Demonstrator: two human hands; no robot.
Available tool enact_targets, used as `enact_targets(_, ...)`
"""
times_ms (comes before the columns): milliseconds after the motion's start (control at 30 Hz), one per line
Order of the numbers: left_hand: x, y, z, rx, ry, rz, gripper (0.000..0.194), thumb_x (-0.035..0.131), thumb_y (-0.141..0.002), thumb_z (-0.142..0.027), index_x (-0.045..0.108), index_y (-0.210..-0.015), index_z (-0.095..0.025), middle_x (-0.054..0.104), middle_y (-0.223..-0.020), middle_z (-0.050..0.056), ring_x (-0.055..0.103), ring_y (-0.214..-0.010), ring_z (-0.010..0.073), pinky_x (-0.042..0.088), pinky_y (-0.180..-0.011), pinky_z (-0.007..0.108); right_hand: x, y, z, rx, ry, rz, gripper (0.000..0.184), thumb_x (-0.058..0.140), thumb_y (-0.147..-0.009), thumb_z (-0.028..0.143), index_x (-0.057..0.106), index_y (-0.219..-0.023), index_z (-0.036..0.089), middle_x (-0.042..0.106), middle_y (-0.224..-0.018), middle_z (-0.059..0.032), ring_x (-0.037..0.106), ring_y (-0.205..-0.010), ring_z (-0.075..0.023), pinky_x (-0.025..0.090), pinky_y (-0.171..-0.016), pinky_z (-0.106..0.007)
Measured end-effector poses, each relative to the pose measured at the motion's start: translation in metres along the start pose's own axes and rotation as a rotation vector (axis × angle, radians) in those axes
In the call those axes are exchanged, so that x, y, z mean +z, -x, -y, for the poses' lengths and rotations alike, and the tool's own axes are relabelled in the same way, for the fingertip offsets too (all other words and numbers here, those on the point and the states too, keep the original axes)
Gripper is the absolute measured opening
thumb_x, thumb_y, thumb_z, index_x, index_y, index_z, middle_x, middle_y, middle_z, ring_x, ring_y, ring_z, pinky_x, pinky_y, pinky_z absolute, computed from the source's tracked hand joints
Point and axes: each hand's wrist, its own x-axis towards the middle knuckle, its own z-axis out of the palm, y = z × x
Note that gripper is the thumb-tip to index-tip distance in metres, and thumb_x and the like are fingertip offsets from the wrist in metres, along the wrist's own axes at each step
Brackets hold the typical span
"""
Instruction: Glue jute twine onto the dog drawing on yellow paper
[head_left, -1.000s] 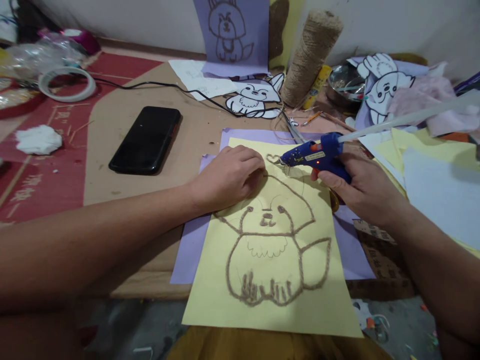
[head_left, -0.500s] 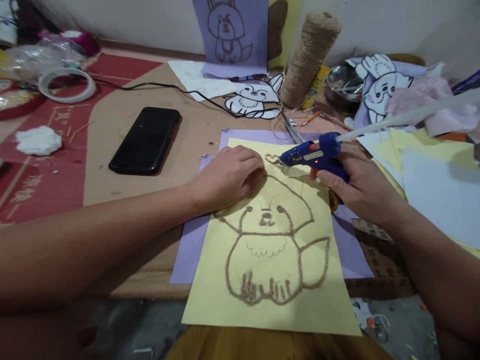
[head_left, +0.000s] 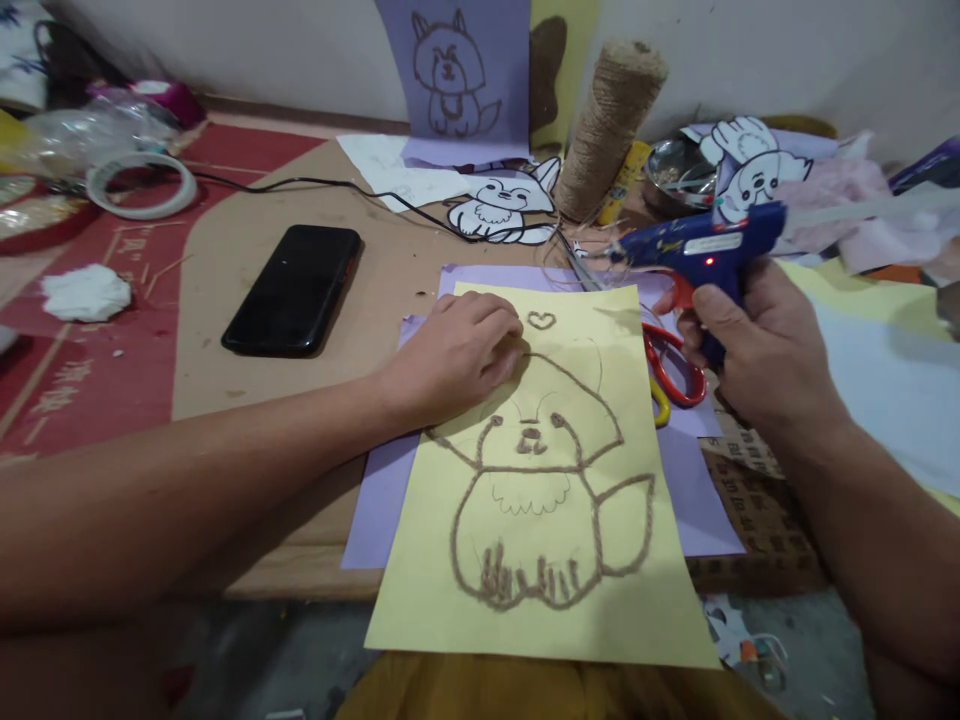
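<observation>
Plainly, the right hand (head_left: pixel 761 345) is wrapped around the handle of the glue gun (head_left: pixel 731 245), which sits at one o'clock from the middle of the yellow sheet (head_left: pixel 409 610), clear of the paper, with its nozzle aimed toward nine. The left hand (head_left: pixel 469 345) rests on that sheet at its eleven o'clock, fingers curled in, though I cannot tell whether they pinch anything. From it, the cord heart (head_left: pixel 541 327) lies just beside at two o'clock and the fox (head_left: pixel 540 468) at five, while the scissors (head_left: pixel 684 402) lie toward nine from the right hand.
</observation>
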Motion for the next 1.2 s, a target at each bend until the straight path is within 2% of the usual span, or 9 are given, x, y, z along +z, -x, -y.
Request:
enact_targets(100, -0.001, 0.000, 0.001, 0.003, -0.002, 0.017, 0.017, 0.058, -0.107, -0.027, 0.072, -0.110, -0.018, 0.079, -0.128, 0.015, 0.071, -0.119, 0.0333, 0.054, -0.104, 0.050, 0.003, -0.011, 0.000, 0.028, -0.214, -0.148, 0.011, 0.069, -0.098, 0.024, 0.061, -0.106, 0.025, 0.073, -0.096, -0.0045, 0.051, -0.063, -0.0140, 0.036, -0.048, -0.027)
enact_targets(200, 0.000, 0.000, 0.003, 0.025, 0.003, 0.002, 0.018, 0.058, -0.108, -0.028, 0.072, -0.109, -0.017, 0.079, -0.126, 0.016, 0.072, -0.116, 0.0332, 0.055, -0.102, 0.049, 0.001, -0.026, -0.006, 0.148, -0.261, -0.266, 0.007, 0.065, -0.097, 0.018, 0.061, -0.100, 0.022, 0.073, -0.093, -0.0050, 0.051, -0.060, -0.0116, 0.036, -0.047, -0.024)
enact_targets(300, -0.001, 0.001, 0.005, 0.039, 0.023, -0.054, 0.018, 0.057, -0.109, -0.027, 0.073, -0.111, -0.018, 0.080, -0.126, 0.016, 0.072, -0.117, 0.0313, 0.055, -0.105, 0.048, -0.003, -0.037, -0.017, 0.273, -0.277, -0.324, 0.008, 0.061, -0.100, 0.014, 0.061, -0.097, 0.021, 0.070, -0.086, -0.0026, 0.054, -0.061, -0.0100, 0.040, -0.048, -0.021)
enact_targets(433, -0.003, 0.002, 0.005, 0.057, 0.029, -0.110, 0.022, 0.052, -0.110, -0.025, 0.072, -0.116, -0.018, 0.080, -0.127, 0.016, 0.071, -0.122, 0.0310, 0.054, -0.109, 0.049, -0.006, -0.044, -0.027, 0.328, -0.295, -0.371, 0.012, 0.058, -0.103, 0.012, 0.063, -0.097, 0.021, 0.070, -0.084, -0.0018, 0.055, -0.061, -0.0093, 0.040, -0.048, -0.019)
enact_targets(600, -0.003, 0.000, 0.003, 0.056, 0.045, 0.013, 0.029, 0.053, -0.110, -0.027, 0.070, -0.133, -0.020, 0.076, -0.147, 0.014, 0.061, -0.147, 0.0329, 0.045, -0.123, 0.053, -0.007, -0.044, -0.027, 0.304, -0.332, -0.370, 0.014, 0.058, -0.104, 0.011, 0.065, -0.097, 0.020, 0.076, -0.093, -0.0038, 0.055, -0.061, -0.0074, 0.038, -0.047, -0.017)
enact_targets(700, -0.001, -0.001, 0.004, 0.016, 0.029, 0.075, 0.034, 0.054, -0.110, -0.033, 0.067, -0.138, -0.019, 0.075, -0.148, 0.017, 0.061, -0.146, 0.0358, 0.044, -0.123, 0.057, -0.004, -0.045, -0.025, 0.315, -0.344, -0.387, 0.018, 0.054, -0.105, 0.008, 0.063, -0.094, 0.020, 0.076, -0.091, -0.0030, 0.053, -0.058, -0.0068, 0.039, -0.047, -0.017)
enact_targets(933, -0.008, -0.001, 0.007, 0.001, 0.071, -0.076, 0.026, 0.051, -0.111, -0.030, 0.071, -0.124, -0.018, 0.078, -0.136, 0.016, 0.070, -0.132, 0.0298, 0.053, -0.115, 0.048, -0.002, -0.053, -0.028, 0.411, -0.285, -0.390, 0.027, 0.055, -0.108, 0.006, 0.062, -0.086, 0.020, 0.063, -0.067, 0.0037, 0.052, -0.052, -0.0061, 0.036, -0.046, -0.017)
enact_targets(1067, -0.019, -0.005, 0.026, -0.174, 0.015, -0.158, 0.022, 0.060, -0.103, -0.028, 0.070, -0.122, -0.021, 0.076, -0.129, 0.013, 0.073, -0.117, 0.0266, 0.059, -0.105, 0.042, -0.004, -0.060, -0.035, 0.458, -0.254, -0.347, 0.031, 0.054, -0.110, 0.007, 0.061, -0.082, 0.020, 0.059, -0.063, 0.0044, 0.051, -0.053, -0.0050, 0.039, -0.049, -0.015)
enact_targets(1200, -0.019, -0.009, 0.054, -0.336, -0.078, -0.146, 0.034, 0.075, -0.093, -0.037, 0.070, -0.123, -0.021, 0.074, -0.115, 0.013, 0.070, -0.111, 0.0321, 0.059, -0.100, 0.045, -0.010, -0.067, -0.048, 0.463, -0.249, -0.312, 0.033, 0.056, -0.108, 0.006, 0.064, -0.078, 0.016, 0.061, -0.061, 0.0014, 0.051, -0.052, -0.0053, 0.038, -0.046, -0.014)
